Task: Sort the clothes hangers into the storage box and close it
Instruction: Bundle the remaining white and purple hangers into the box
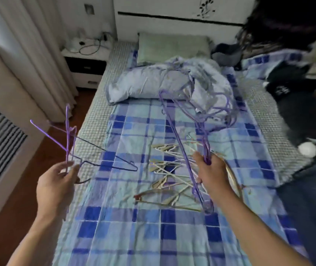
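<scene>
While the left hand pinches purple hangers, the right hand grips a purple hanger bunch above the bed.

My right hand covered the hooks of the purple hangers it gripped, and their far ends smeared into a blur over the quilt, so I couldn't count them. My left hand hid where its hangers crossed. The pale hangers on the bed lay tangled, partly behind my right wrist. Dark clothing at the right was blurred and cut off by the edge. Both my forearms ran out of the bottom.
</scene>
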Action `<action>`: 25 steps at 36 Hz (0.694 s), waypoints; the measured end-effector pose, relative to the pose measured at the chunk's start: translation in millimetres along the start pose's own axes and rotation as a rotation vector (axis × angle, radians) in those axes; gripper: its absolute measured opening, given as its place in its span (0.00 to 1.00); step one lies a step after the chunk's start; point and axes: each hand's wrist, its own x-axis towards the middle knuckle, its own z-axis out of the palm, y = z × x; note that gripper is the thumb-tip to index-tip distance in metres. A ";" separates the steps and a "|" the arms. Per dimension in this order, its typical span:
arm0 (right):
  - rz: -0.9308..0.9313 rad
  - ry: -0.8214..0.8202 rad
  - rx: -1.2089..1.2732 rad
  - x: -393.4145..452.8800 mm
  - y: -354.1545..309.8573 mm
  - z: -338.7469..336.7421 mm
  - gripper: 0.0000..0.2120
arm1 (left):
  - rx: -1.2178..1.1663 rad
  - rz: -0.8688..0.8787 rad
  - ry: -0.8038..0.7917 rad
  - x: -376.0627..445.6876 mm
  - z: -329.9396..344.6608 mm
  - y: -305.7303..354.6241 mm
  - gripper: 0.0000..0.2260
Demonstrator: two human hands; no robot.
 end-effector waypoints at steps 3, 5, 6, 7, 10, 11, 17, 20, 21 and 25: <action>0.067 -0.001 0.011 -35.6 19.0 -38.1 0.23 | -0.207 -0.076 -0.120 -26.7 6.2 29.7 0.09; 0.111 -0.057 0.023 -55.6 30.1 -61.6 0.22 | -0.451 -0.202 -0.273 -51.7 19.1 50.1 0.08; 0.113 -0.096 0.043 -63.9 34.7 -71.7 0.21 | -0.583 -0.259 -0.350 -65.5 25.8 60.9 0.08; 0.103 -0.137 0.064 -72.1 37.9 -82.4 0.20 | -0.692 -0.305 -0.418 -79.1 31.9 71.9 0.09; 0.088 -0.235 0.124 -89.6 42.8 -114.4 0.15 | -0.887 -0.375 -0.547 -116.8 50.3 98.1 0.13; 0.089 -0.271 0.139 -94.1 45.1 -125.3 0.12 | -0.928 -0.398 -0.574 -128.5 56.5 105.0 0.12; 0.088 -0.470 0.330 -120.5 54.3 -193.7 0.06 | -1.058 -0.483 -0.684 -199.3 92.4 131.7 0.05; 0.073 -0.519 0.313 -126.9 64.0 -235.0 0.04 | -1.081 -0.457 -0.751 -239.2 107.6 150.3 0.05; 0.066 -0.521 0.284 -127.2 69.9 -247.3 0.04 | -1.085 -0.446 -0.771 -251.3 112.0 156.8 0.06; 0.024 -0.462 0.136 -127.3 90.3 -289.6 0.11 | -1.078 -0.416 -0.812 -295.8 129.5 179.9 0.09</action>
